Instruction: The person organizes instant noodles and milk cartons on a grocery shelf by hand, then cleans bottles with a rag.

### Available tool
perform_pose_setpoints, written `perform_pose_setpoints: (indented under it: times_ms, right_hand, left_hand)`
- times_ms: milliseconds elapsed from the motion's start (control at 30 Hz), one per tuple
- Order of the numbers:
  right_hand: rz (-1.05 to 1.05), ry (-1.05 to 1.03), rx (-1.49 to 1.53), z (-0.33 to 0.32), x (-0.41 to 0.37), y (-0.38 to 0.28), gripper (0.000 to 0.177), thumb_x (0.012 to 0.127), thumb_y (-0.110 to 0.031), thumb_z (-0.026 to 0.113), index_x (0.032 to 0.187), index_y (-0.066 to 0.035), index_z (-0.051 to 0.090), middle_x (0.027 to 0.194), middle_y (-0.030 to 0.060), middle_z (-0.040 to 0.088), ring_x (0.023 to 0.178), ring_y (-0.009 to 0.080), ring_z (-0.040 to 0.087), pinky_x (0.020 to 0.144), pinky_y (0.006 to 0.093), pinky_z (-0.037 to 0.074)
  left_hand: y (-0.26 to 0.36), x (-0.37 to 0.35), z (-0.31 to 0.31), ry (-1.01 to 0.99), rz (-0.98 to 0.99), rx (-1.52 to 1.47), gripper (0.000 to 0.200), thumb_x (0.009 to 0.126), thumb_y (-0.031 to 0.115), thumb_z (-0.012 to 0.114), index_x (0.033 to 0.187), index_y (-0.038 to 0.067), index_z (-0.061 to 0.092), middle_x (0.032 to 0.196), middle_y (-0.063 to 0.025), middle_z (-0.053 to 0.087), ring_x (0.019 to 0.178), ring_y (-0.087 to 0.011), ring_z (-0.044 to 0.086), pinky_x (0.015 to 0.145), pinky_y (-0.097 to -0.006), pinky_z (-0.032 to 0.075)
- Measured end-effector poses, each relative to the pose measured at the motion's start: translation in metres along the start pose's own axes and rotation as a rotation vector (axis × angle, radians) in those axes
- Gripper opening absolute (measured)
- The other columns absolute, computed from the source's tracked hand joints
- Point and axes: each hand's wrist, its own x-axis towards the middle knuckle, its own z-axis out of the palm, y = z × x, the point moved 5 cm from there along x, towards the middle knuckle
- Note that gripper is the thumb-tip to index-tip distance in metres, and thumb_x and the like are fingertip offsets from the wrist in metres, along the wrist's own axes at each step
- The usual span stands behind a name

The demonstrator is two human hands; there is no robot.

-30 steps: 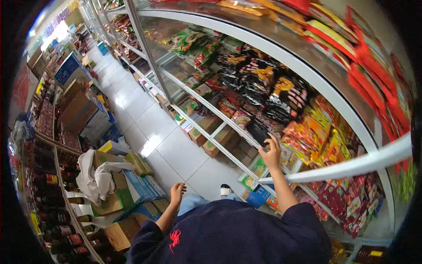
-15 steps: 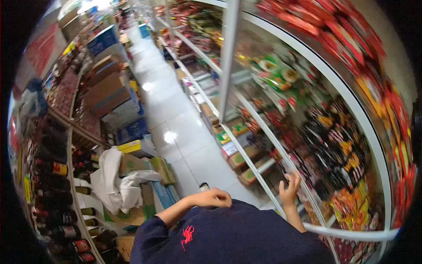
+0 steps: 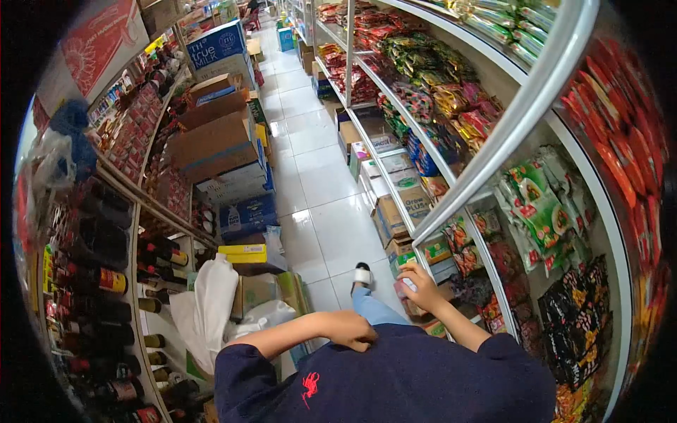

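My left hand [image 3: 347, 330] is bent across the front of my dark navy shirt [image 3: 423, 374], its fingers curled in against the cloth. The palm side is hidden, so whatever it may hold does not show. Out to the right, my right hand [image 3: 420, 287] hovers in front of the low shelf, fingers bent and apart, with nothing visibly gripped. Behind it are cardboard boxes [image 3: 402, 218] on the bottom shelf and seasoning-like packets [image 3: 462, 247] above. One foot [image 3: 362, 273] in a dark-and-white shoe is forward on the tiles.
A white-tiled aisle [image 3: 310, 183] runs ahead. At left stand stacked cartons [image 3: 222, 144], a milk carton [image 3: 215, 46], dark bottles [image 3: 99, 278] on shelves and a white cloth or bag [image 3: 204, 299]. A metal-framed glass shelf unit [image 3: 493, 151] full of packets lines the right.
My view has moved along and turned toward the right shelves, showing more aisle. My right hand has come lower and further left, away from the shelf rail. A foot has stepped into view.
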Motion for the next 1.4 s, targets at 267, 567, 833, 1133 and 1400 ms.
perform_pose_setpoints:
  times_ms: [267,567,833,1133,1400]
  right_hand:
    - [0.005,0.004,0.042,-0.002,0.158,0.09,0.016,0.071,-0.007,0.056,0.086,-0.006,0.055,0.102,0.0104,0.051,0.098,0.028,0.049,0.083,0.035,0.04]
    - [0.104,0.451,0.066,-0.055,0.298,0.165,0.015,0.068,-0.002,0.055,0.083,-0.003,0.056,0.097,0.011,0.052,0.093,0.0282,0.05,0.082,0.0343,0.039]
    - [0.286,0.676,-0.19,-0.12,0.365,0.216,0.014,0.072,-0.003,0.055,0.086,-0.003,0.054,0.095,0.0101,0.054,0.094,0.0275,0.049,0.082,0.0353,0.039]
    - [0.695,0.506,-1.069,-0.113,0.466,0.287,0.064,0.072,-0.048,0.059,0.124,-0.015,0.043,0.105,0.0147,0.049,0.103,0.032,0.042,0.08,0.0484,0.033]
    - [1.002,0.802,-1.09,-0.103,0.535,0.323,0.028,0.075,-0.036,0.056,0.089,-0.012,0.062,0.091,0.0068,0.057,0.091,0.0262,0.05,0.073,0.0442,0.036]
  left_hand:
    - [-0.061,0.017,-0.179,0.435,0.192,-0.115,0.022,0.078,0.025,0.052,0.077,0.002,0.051,0.07,-0.0135,0.053,0.066,-0.0315,0.053,0.06,-0.039,0.041]
    - [-0.005,0.071,-0.307,0.104,0.84,-0.279,0.024,0.086,0.024,0.049,0.092,0.001,0.046,0.081,-0.0121,0.045,0.078,-0.0302,0.048,0.065,-0.039,0.039]
    - [-0.036,0.078,-0.358,-0.008,0.874,-0.51,0.014,0.086,0.015,0.044,0.083,0.001,0.044,0.08,-0.014,0.046,0.077,-0.0311,0.048,0.064,-0.0382,0.039]
    - [-0.194,0.016,-0.484,-0.083,0.725,-0.308,0.023,0.084,0.023,0.053,0.095,0.003,0.053,0.09,-0.0144,0.058,0.082,-0.0307,0.056,0.07,-0.0355,0.045]
    - [-0.435,0.045,-0.589,0.399,0.075,-0.525,0.015,0.087,0.019,0.047,0.089,0.005,0.052,0.071,-0.0012,0.051,0.063,-0.0074,0.047,0.057,-0.0203,0.039]
